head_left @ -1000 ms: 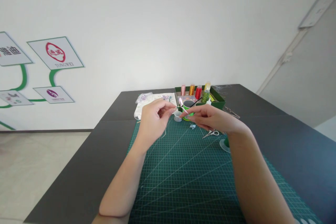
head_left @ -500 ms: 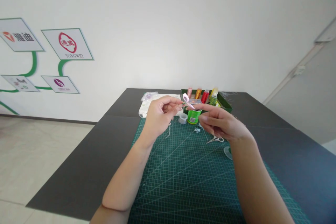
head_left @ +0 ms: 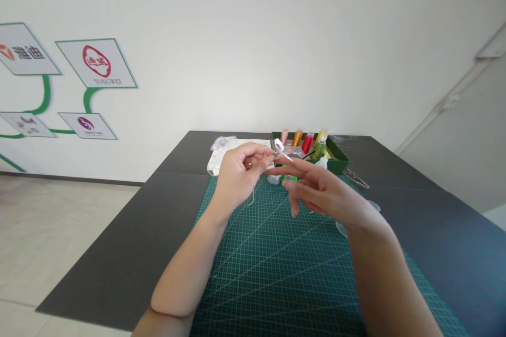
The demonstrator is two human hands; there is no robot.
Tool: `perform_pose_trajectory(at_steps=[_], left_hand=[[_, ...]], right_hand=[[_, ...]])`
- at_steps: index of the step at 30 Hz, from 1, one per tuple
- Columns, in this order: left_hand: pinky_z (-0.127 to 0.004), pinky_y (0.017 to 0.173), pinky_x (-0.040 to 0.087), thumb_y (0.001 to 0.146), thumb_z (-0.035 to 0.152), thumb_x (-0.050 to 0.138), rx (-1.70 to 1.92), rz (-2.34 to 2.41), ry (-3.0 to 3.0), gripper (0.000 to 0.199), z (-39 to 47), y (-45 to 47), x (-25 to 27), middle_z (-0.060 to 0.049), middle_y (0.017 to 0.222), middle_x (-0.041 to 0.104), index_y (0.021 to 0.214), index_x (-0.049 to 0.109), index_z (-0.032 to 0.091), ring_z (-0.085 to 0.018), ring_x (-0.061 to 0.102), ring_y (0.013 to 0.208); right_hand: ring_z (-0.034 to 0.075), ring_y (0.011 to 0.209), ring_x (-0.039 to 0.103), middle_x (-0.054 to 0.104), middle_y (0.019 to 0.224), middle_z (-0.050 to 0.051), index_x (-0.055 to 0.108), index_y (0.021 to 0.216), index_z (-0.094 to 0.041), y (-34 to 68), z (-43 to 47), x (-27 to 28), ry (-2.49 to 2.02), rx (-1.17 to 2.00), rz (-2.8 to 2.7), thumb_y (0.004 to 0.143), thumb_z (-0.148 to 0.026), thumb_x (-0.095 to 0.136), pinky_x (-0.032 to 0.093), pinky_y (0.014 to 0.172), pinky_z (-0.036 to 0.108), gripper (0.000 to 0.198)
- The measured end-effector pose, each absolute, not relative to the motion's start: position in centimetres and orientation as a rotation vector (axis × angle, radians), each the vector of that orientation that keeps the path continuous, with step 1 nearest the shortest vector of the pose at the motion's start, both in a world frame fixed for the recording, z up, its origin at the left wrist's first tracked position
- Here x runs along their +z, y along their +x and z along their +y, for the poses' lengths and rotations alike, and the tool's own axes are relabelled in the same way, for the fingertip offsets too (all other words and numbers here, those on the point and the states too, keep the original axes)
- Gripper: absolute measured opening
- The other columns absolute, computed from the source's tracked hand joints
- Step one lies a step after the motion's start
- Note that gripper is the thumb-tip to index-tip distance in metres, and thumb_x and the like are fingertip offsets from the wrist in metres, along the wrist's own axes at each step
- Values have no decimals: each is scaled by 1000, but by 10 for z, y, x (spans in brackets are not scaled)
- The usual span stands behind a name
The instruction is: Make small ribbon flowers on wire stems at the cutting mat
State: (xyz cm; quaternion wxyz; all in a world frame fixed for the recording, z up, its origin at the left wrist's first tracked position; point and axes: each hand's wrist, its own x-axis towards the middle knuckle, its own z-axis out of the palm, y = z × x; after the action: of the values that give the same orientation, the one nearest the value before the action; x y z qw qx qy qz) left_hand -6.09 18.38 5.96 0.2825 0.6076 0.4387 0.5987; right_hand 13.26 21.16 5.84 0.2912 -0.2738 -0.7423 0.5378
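My left hand (head_left: 244, 171) is closed, thumb and forefinger pinching the green end of a small pale pink ribbon loop (head_left: 279, 146). The loop stands up from the pinch, and a pink tail slants down to the right. Just beside it, my right hand (head_left: 330, 192) has its fingers spread, the forefinger stretched out under the tail and close to the left fingertips. Whether that finger touches the ribbon I cannot make out. Behind the right fingers a green tub (head_left: 288, 177) is mostly hidden. Both hands are raised above the green cutting mat (head_left: 272, 274).
At the back, a dark green box (head_left: 340, 166) holds several thread spools, one of them red (head_left: 308, 142). A small clear round container (head_left: 273, 179) is left of the tub. White sheets (head_left: 219, 160) lie behind my left hand. Slim metal tweezers (head_left: 358, 179) are right of the box.
My right hand has come a little left and lower, its fingers more spread, now covering most of the tub and the scissors. The left hand keeps its pinch on the ribbon loop.
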Motion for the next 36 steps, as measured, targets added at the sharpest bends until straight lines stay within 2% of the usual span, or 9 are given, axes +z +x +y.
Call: perform_pose_trajectory(at_steps=[2, 4, 6, 8, 11, 20, 28, 36], left_hand=[[-20, 49, 45, 84, 23, 70, 1606, 1181, 1621, 11, 184, -61, 60, -5, 74, 71, 90, 75, 16, -11, 60, 58], [-20, 47, 44, 83, 23, 71, 1605, 1189, 1613, 11, 184, -61, 59, -4, 72, 70, 90, 75, 15, -10, 58, 55], [-19, 44, 42, 82, 24, 72, 1606, 1195, 1605, 12, 185, -62, 58, -3, 68, 68, 89, 76, 15, -9, 55, 51], [-19, 43, 41, 82, 24, 73, 1609, 1195, 1593, 12, 187, -63, 57, -2, 68, 68, 90, 76, 16, -8, 53, 49], [-19, 43, 40, 82, 25, 73, 1608, 1191, 1577, 12, 188, -63, 56, -2, 69, 68, 90, 76, 16, -8, 52, 48], [-20, 44, 42, 81, 24, 73, 1548, 1213, 1594, 10, 186, -60, 58, -1, 66, 66, 88, 75, 17, -8, 53, 49], [-22, 52, 44, 83, 19, 71, 1522, 1304, 1721, 5, 185, -58, 58, -1, 68, 67, 78, 69, 17, -10, 56, 57], [-25, 57, 43, 86, 18, 66, 1326, 1344, 2000, 11, 182, -53, 55, -2, 70, 69, 76, 71, 18, -12, 57, 62]], right_hand=[[12, 56, 65, 74, 108, 14, 49, 147, -20, 127, 209, 58, -653, 1550, -1952, 93, -45, 65, 37, 36, 20, 62], [11, 51, 60, 73, 80, 6, 53, 144, -17, 127, 211, 55, -632, 1587, -1910, 94, -44, 64, 36, 36, 20, 58], [8, 41, 48, 58, 53, -4, 60, 137, -14, 131, 215, 53, -649, 1555, -1863, 96, -41, 62, 33, 37, 19, 49], [6, 36, 37, 43, 43, -9, 67, 128, -13, 138, 219, 52, -671, 1492, -1835, 98, -39, 60, 29, 38, 19, 40], [5, 36, 32, 38, 42, -10, 71, 120, -14, 146, 220, 53, -666, 1426, -1854, 100, -37, 58, 24, 39, 20, 34], [6, 38, 28, 32, 44, -10, 72, 121, -16, 151, 203, 68, -742, 1181, -2083, 100, -36, 53, 20, 41, 23, 34], [7, 43, 26, 31, 52, -7, 72, 124, -17, 157, 192, 74, -822, 1048, -2213, 101, -37, 50, 15, 41, 24, 37], [8, 46, 32, 44, 56, -3, 76, 117, -20, 172, 186, 80, -696, 914, -2290, 102, -37, 49, 21, 43, 24, 35]])
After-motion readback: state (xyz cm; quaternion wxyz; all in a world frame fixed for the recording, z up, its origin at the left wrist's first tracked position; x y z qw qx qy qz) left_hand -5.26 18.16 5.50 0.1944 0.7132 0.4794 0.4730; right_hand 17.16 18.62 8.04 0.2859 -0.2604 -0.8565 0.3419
